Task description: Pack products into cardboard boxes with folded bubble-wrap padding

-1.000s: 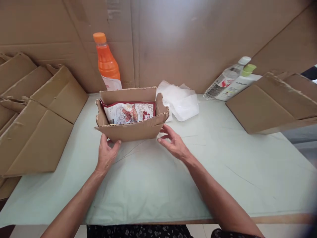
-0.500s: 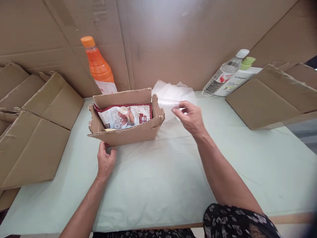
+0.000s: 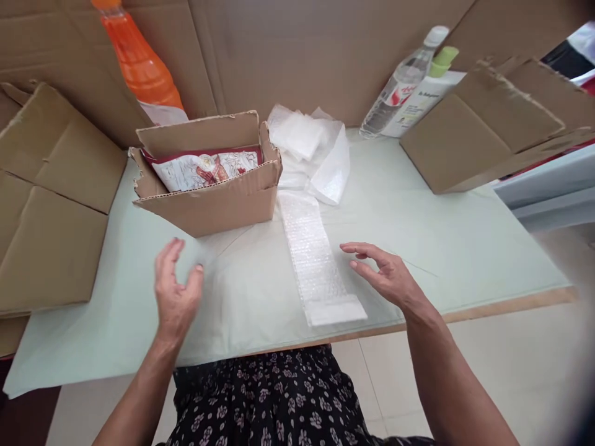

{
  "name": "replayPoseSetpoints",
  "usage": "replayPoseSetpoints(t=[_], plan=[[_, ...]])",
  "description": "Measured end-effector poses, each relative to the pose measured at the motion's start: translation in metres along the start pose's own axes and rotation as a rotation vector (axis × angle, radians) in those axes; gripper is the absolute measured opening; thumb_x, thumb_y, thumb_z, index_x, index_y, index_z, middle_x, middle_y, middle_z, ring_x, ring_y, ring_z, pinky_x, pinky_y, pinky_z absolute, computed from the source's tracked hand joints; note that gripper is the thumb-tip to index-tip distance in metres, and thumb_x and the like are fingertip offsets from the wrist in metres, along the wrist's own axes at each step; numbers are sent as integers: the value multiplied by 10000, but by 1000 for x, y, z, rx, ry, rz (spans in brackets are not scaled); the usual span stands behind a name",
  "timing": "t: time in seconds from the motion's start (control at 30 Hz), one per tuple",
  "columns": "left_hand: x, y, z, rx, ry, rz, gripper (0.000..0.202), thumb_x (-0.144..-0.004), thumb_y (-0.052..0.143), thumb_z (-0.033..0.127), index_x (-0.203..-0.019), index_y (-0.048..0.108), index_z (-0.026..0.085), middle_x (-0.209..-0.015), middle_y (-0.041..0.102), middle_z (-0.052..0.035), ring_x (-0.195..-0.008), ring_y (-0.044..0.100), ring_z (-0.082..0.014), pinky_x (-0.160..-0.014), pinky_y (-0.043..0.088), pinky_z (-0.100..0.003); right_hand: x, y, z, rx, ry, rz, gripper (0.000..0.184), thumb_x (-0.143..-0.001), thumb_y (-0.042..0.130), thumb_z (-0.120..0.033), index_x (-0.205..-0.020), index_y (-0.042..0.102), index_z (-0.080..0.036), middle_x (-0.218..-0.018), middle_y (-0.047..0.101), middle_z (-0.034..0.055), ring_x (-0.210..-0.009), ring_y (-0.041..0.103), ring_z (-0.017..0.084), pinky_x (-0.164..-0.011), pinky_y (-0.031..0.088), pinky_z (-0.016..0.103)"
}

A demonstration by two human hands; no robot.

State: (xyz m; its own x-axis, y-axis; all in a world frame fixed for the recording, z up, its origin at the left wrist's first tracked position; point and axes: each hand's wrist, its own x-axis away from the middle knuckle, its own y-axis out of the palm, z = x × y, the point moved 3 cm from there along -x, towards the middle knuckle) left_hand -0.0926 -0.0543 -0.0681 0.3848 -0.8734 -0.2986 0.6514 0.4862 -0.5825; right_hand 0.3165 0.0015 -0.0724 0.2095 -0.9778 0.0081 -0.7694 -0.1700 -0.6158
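Note:
A torn cardboard box (image 3: pixel 209 201) stands on the pale green table (image 3: pixel 465 248), holding a red and white printed packet (image 3: pixel 204 170). A strip of bubble wrap (image 3: pixel 316 263) lies stretched from a white pile (image 3: pixel 307 139) toward the table's front edge. My left hand (image 3: pixel 175 291) hovers open in front of the box, fingers loosely curled, holding nothing. My right hand (image 3: pixel 383 272) is open with fingers spread, just right of the bubble wrap strip, not touching it.
An orange drink bottle (image 3: pixel 139 62) stands behind the box. A clear bottle (image 3: pixel 400 80) and a white green-capped bottle (image 3: pixel 421 93) lean at the back right. Flattened cardboard pieces lie at left (image 3: pixel 51 204) and right (image 3: pixel 478 124). Cardboard sheets form the back wall.
My right hand pulled a strip of bubble wrap from the pile toward the front edge and let go. My left hand came off the box and opened. The view tilted down.

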Motion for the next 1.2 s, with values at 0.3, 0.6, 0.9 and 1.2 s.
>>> replayPoseSetpoints(t=[0.3,0.6,0.9,1.2], plan=[[82,72,68,43,588,-786,484,-848,660,178,-1329,606,194,-1481,559,-167,-1435,450,-362,-1136,453,-585,-3,50,-26,169,-205,-117,284,-956,543,-284,-1173,727,-270,-1184,756,54,-1129,684,277,-1023,537,528],[80,82,67,40,629,-867,502,-848,608,130,-1349,580,162,-1480,563,-177,-1420,468,-359,-1136,455,-592,50,46,-3,484,-340,-174,436,-872,512,-49,-1171,740,-271,-1430,638,68,-1358,557,318,-996,516,531],[86,68,67,245,541,-841,609,-858,571,92,-1450,517,227,-1440,603,-145,-1408,499,-314,-1144,445,-564,44,55,-18,63,-258,-169,251,-997,515,-290,-1080,752,-287,-1241,733,50,-1205,649,255,-1035,523,507],[69,78,79,360,15,-736,118,-902,586,230,-802,634,189,-771,667,-4,-694,590,-127,-654,478,-251,76,41,-17,-197,-12,-56,333,-959,568,-288,-1269,691,-289,-1283,708,52,-1130,677,232,-957,576,414]])
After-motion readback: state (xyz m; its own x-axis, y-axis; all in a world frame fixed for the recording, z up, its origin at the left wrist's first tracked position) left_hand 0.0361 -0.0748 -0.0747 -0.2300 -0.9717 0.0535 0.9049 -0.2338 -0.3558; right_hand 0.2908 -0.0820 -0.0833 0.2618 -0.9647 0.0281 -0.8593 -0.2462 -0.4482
